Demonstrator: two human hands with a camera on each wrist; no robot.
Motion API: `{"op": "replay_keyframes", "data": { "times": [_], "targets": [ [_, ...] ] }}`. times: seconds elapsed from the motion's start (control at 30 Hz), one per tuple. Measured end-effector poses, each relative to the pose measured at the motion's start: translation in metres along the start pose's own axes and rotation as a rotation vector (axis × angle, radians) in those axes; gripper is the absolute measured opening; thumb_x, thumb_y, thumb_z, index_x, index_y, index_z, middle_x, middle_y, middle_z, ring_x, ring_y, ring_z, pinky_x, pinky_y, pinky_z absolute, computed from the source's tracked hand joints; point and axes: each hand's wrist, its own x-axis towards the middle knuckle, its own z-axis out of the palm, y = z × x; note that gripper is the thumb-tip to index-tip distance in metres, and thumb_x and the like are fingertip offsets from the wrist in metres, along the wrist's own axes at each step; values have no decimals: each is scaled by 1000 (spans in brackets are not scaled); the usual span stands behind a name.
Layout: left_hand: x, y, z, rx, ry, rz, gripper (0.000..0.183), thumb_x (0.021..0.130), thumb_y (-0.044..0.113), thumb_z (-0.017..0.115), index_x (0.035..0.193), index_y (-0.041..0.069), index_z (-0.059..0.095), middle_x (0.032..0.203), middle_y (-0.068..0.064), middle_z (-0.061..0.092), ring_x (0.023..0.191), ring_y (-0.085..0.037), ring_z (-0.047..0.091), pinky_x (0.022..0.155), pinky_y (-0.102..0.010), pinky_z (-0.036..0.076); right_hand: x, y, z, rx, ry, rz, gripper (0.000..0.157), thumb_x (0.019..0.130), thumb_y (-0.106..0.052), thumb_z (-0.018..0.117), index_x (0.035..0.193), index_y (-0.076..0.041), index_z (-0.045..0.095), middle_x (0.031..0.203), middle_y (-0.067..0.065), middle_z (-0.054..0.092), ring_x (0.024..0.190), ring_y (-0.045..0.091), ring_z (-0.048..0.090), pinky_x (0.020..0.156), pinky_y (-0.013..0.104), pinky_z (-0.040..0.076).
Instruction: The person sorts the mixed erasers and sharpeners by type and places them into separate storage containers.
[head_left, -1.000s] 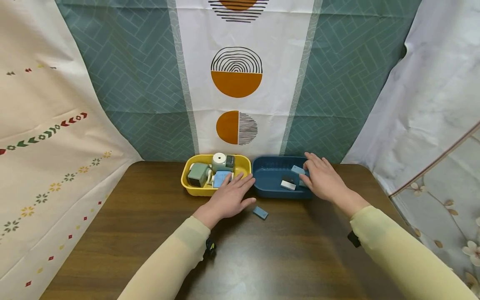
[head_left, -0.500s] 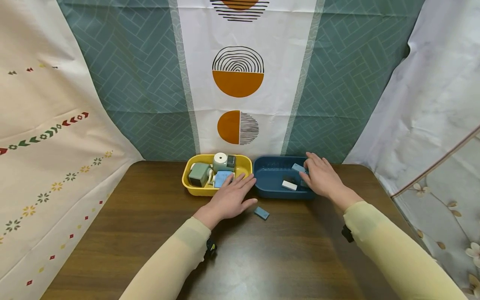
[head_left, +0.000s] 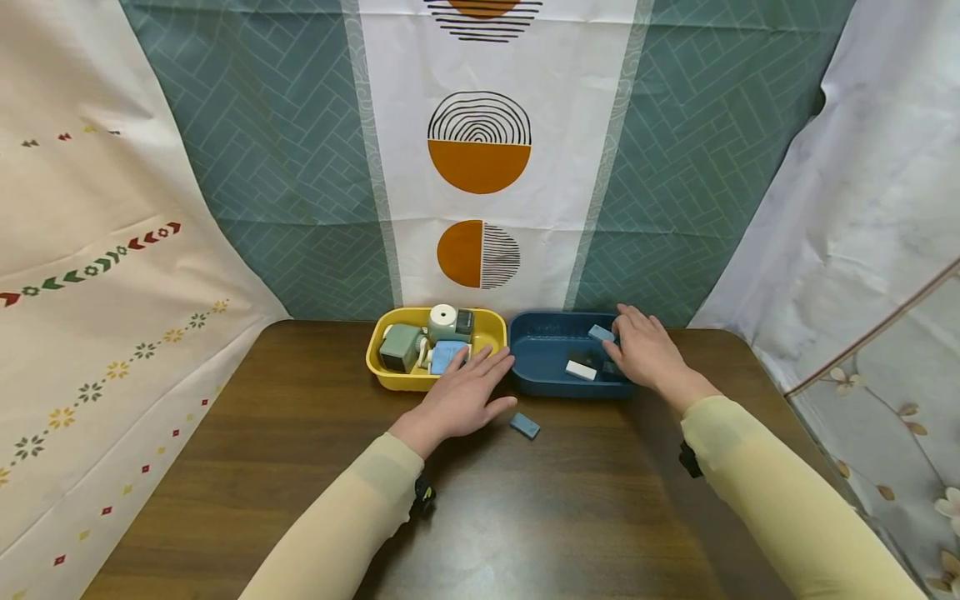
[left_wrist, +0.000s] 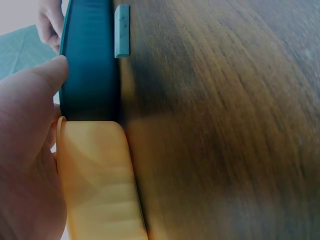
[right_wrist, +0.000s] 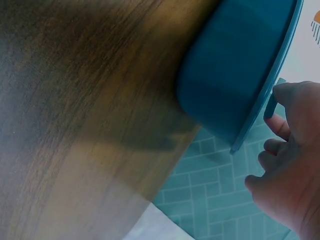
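My right hand [head_left: 647,348] is over the right end of the dark blue bin [head_left: 536,373]. Thumb and fingertips pinch a small light-blue rectangular block [right_wrist: 271,106], held near the bin's rim in the right wrist view. Below it in the bin lie a white block [head_left: 581,371] and dark pieces, partly in shadow. My left hand [head_left: 467,398] lies with fingers extended over the front right edge of the yellow bin [head_left: 397,382], partly covering a blue toy-like piece [head_left: 447,357]. Another blue block [head_left: 525,426] lies on the table before the blue bin.
Inside the yellow bin are a green boxy piece [head_left: 401,347] and a green piece with a round white top [head_left: 443,317]. Both bins stand side by side at the back of the wooden table [head_left: 570,517]. A patterned cloth [head_left: 307,167] hangs right behind them.
My right thumb and the pinched block have risen slightly, and the right forearm has swung a little to the left. The left hand keeps its place over the yellow bin.
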Motion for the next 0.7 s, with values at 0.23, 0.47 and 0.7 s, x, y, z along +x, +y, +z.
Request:
{"op": "replay_keyframes", "data": {
  "times": [0.23,0.47,0.7],
  "targets": [
    [1,-1,2,-3,13,9,74,115,57,51,174,14,37,181,-4,29,168,-32,23,135,-59,6,4,1,1,0,-14,34,29,114,-23,61,120,5,59,170,36,34,161,51,28,130,70,19],
    [2,0,1,-3,19,8,74,115,56,52,173,13,38,181,-4,30,167,-33,25,135,-60,7,5,0,1,1,-21,47,28,115,-23,60,118,5,58,169,37,34,160,52,29,130,70,19],
    [1,0,2,7,9,-3,75,115,58,51,174,15,37,182,-1,28,168,-31,23,135,-58,7,9,-1,3,9,-42,65,29,115,-24,58,120,5,57,170,37,32,161,51,27,130,69,17]
  ]
}}
